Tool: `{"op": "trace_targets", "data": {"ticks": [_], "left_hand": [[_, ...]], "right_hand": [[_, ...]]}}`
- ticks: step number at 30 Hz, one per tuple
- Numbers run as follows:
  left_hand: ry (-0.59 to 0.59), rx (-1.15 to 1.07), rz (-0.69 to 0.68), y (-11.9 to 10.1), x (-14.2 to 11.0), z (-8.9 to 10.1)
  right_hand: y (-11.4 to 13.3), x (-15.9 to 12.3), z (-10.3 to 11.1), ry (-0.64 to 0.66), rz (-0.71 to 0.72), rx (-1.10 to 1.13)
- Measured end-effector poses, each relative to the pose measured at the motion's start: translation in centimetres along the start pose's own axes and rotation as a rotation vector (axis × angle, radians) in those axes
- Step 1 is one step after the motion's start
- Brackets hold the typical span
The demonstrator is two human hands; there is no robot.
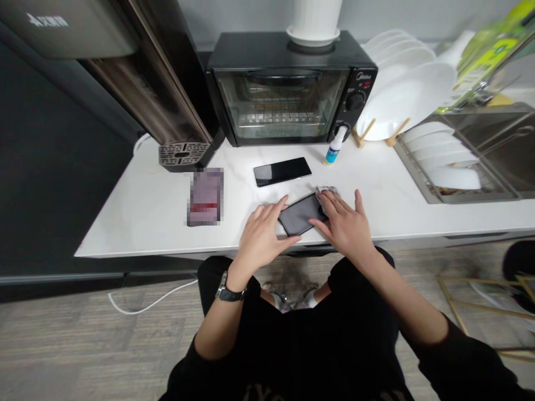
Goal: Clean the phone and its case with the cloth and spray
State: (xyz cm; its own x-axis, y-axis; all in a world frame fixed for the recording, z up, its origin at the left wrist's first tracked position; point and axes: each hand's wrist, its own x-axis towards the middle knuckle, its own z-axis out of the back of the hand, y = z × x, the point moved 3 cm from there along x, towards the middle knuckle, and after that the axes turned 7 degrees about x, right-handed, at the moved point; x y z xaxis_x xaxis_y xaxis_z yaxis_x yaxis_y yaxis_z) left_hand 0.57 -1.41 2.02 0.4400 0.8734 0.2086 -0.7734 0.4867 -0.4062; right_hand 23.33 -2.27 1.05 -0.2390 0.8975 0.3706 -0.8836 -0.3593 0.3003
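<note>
A black smartphone (pixel 298 214) lies tilted on the white stone countertop (pixel 137 223), its screen side hidden from me. My left hand (pixel 263 234) grips its left end, with fingertips against the edge. My right hand (pixel 340 220) lies over its right end and presses a crumpled grey cloth (pixel 326 192) against it. Part of the cloth is hidden under my fingers. A second black smartphone (pixel 282 171) lies flat just beyond, apart from both hands. A small white spray bottle with a blue label (pixel 335 146) stands farther back, to the right.
A black toaster oven (pixel 290 89) stands at the back of the counter. To the left are a pixelated packet (pixel 205 196) and a dark appliance with a drip grille (pixel 183 153). To the right are a steel sink (pixel 489 147) and a rack of white plates (pixel 434 153).
</note>
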Motion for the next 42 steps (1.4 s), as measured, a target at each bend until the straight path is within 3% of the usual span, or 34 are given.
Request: {"op": "trace_targets", "data": {"ticks": [9, 14, 17, 25, 33, 38, 42], "left_hand": [[0.008, -0.047, 0.027, 0.2, 0.3, 0.0], [0.014, -0.054, 0.022, 0.3, 0.4, -0.2], [0.011, -0.061, 0.012, 0.4, 0.4, -0.4], [0.028, -0.061, 0.048, 0.6, 0.6, -0.4], [-0.008, -0.035, 0.07, 0.2, 0.4, -0.3], [-0.004, -0.022, 0.05, 0.2, 0.4, -0.3], [-0.007, -0.02, 0.059, 0.1, 0.4, -0.2]], "right_hand": [[4.6, -3.2, -0.4, -0.043, -0.036, 0.026], [7.9, -3.8, -1.3, 0.049, 0.1, 0.256], [8.5, -3.2, -1.6, 0.069, 0.086, 0.392], [8.6, -1.8, -1.9, 0.075, 0.09, 0.467], [5.5, -3.2, 0.4, 0.157, 0.139, 0.47], [5.7, -2.7, -0.7, 0.192, 0.248, 0.328], [4.1, -1.2, -1.0, 0.147, 0.218, 0.208]]}}
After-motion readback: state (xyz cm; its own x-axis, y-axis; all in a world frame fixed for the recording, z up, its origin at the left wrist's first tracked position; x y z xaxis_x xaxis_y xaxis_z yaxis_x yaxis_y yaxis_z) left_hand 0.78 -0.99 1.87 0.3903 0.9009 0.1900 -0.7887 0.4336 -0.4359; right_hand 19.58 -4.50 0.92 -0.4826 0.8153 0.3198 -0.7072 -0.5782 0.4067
